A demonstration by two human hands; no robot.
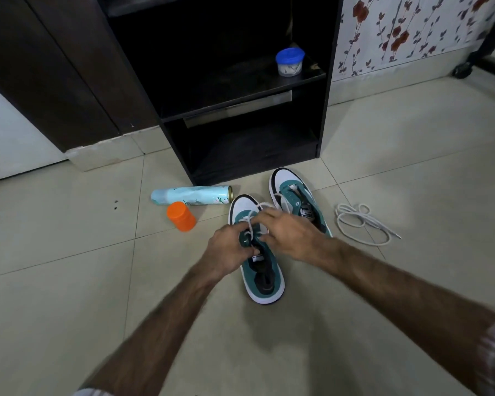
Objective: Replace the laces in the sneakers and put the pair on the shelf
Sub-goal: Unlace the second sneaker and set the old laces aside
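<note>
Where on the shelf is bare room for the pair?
The bottom shelf bay looks bare. The upper shelf is free left of the blue-lidded tub. Floor ahead is crowded: spray can, orange cap, loose lace.

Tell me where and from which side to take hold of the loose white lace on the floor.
Pinch the loose white lace at its coiled bunch, from above: it lies flat on the tiled floor right of the sneakers, so only the top is free, and the loops give more to grip than the thin trailing end.

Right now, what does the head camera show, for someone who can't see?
Both hands, left and right, work a white lace into a teal-and-white sneaker on the tiled floor. Its partner sneaker and a loose white lace lie beside it.
</note>
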